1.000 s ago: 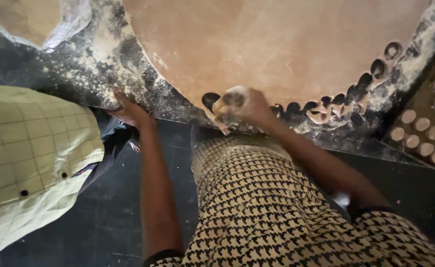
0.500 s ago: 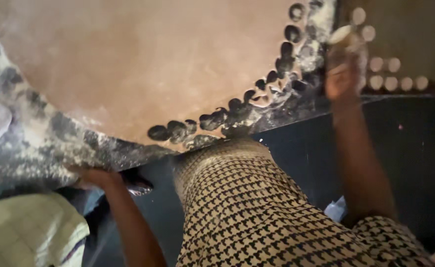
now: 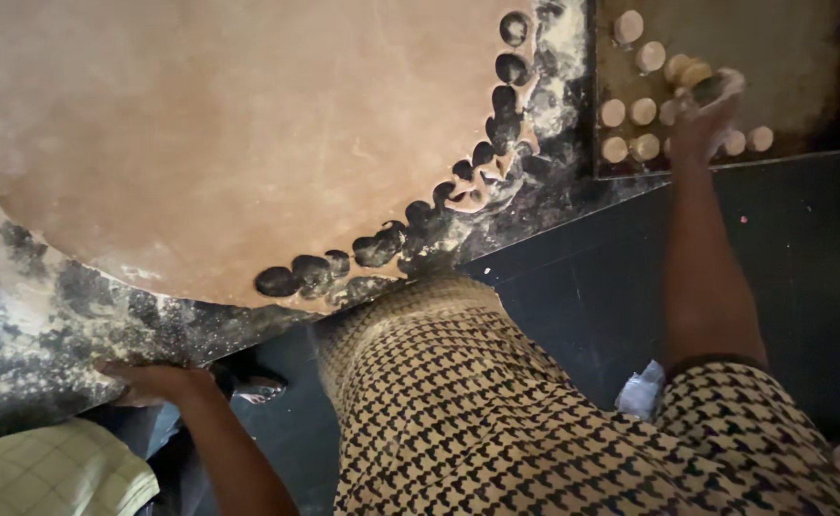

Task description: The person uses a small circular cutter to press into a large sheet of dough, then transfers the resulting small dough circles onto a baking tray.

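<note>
Over the tray [image 3: 726, 38] our right hand [image 3: 702, 110] grips a cutter, dropping dough rounds [image 3: 630, 119]; left hand [image 3: 152, 380] lies flat on the table edge [image 3: 38, 334]. Next, probably, another cut from the dough sheet [image 3: 229, 134].

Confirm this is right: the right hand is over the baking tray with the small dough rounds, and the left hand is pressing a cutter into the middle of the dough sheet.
Not quite. In the head view, the left hand rests on the floured table edge, not in the dough sheet. The right hand is over the baking tray with dough rounds.
</note>
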